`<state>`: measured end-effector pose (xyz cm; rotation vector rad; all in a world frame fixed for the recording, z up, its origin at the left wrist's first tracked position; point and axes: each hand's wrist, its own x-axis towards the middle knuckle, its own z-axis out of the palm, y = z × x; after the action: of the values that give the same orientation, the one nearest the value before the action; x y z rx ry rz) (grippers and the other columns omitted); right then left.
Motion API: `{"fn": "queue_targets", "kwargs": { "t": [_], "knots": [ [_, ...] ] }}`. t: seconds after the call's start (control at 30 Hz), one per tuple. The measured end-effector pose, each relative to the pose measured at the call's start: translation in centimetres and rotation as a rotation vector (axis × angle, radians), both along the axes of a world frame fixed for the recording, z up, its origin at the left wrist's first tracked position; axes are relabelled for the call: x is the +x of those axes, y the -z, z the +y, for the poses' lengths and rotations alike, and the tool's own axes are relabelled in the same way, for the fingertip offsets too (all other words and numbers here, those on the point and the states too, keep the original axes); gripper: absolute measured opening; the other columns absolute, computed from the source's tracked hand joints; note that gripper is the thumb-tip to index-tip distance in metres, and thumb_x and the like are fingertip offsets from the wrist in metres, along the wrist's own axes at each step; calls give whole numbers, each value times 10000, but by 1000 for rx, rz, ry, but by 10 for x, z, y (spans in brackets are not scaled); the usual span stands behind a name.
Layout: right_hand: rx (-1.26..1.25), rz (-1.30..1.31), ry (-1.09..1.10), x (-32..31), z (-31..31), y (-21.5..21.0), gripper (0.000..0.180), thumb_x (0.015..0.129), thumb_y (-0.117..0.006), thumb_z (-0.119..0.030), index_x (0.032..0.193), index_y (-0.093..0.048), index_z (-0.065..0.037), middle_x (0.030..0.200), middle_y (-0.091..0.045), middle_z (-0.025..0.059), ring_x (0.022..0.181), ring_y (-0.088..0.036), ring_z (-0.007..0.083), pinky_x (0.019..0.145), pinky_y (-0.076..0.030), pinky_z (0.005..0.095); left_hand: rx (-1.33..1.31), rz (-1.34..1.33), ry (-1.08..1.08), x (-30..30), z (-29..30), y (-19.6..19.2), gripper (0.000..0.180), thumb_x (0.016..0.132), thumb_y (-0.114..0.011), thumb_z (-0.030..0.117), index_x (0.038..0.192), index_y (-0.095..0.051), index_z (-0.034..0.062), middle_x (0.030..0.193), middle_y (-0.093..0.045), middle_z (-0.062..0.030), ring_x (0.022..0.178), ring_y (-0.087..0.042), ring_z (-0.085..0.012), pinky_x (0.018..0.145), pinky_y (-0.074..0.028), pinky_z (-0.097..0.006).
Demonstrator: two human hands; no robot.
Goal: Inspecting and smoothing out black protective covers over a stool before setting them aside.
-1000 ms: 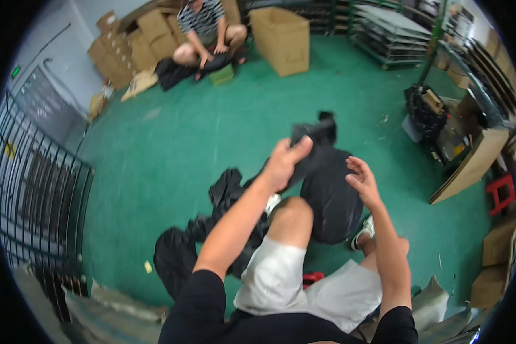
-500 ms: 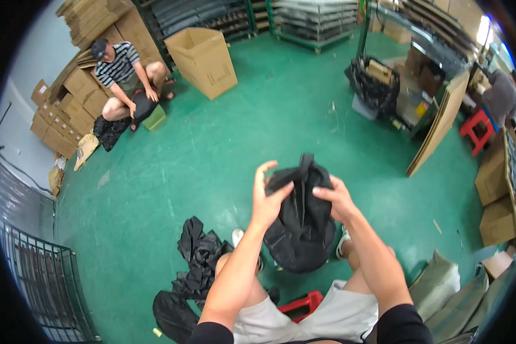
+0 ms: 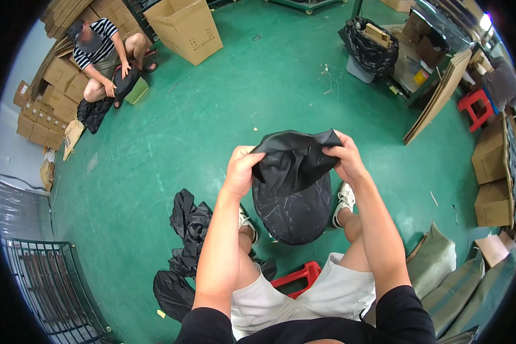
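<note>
Between my knees I hold a black fabric cover [image 3: 295,163] by its upper edge, which is spread wide and sags in folds in the middle. My left hand [image 3: 242,169] is closed on the left corner, thumb on top. The right corner is pinched in my right hand [image 3: 347,155]. Directly below the folds is a dark, oval, rounded form [image 3: 292,215] with pale scuffs; whether it is part of the cover or a separate thing I cannot tell. To the left on the green floor lies a crumpled heap of black fabric pieces [image 3: 189,223].
A red plastic stool [image 3: 297,279] shows between my thighs. Stuffed sacks [image 3: 436,261] stand at the lower right, near cardboard boxes [image 3: 493,203]. At the far left a seated person [image 3: 106,60] handles a black piece, beside a large open carton [image 3: 189,34].
My hands have moved apart and stretched the cover's upper edge sideways; before, they were close together at its narrow gathered top. The view has tilted downward.
</note>
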<state>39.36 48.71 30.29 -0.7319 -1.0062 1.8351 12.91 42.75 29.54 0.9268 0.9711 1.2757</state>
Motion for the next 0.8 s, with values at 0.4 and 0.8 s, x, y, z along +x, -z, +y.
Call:
{"fn": "queue_targets", "kwargs": {
  "t": [0.4, 0.8],
  "knots": [
    [-105, 200, -453, 17, -13, -1, 445, 825, -705, -144, 1229, -575, -8, 1135, -663, 61, 997, -627, 151, 912, -471, 300, -146, -1046, 229, -5, -9, -21, 481, 1003, -453, 385, 1112, -641, -45, 1141, -669, -197, 1002, -657, -341, 922, -516, -470],
    [-133, 690, -332, 15, -19, 5, 446, 922, -537, -137, 1301, -460, 86, 1259, -590, 219, 1121, -616, 306, 999, -476, 404, -1, -1299, 453, 15, -9, -20, 651, 1014, -361, 500, 1232, -553, -82, 1288, -569, -265, 1173, -554, -430, 1048, -395, -546]
  ]
}}
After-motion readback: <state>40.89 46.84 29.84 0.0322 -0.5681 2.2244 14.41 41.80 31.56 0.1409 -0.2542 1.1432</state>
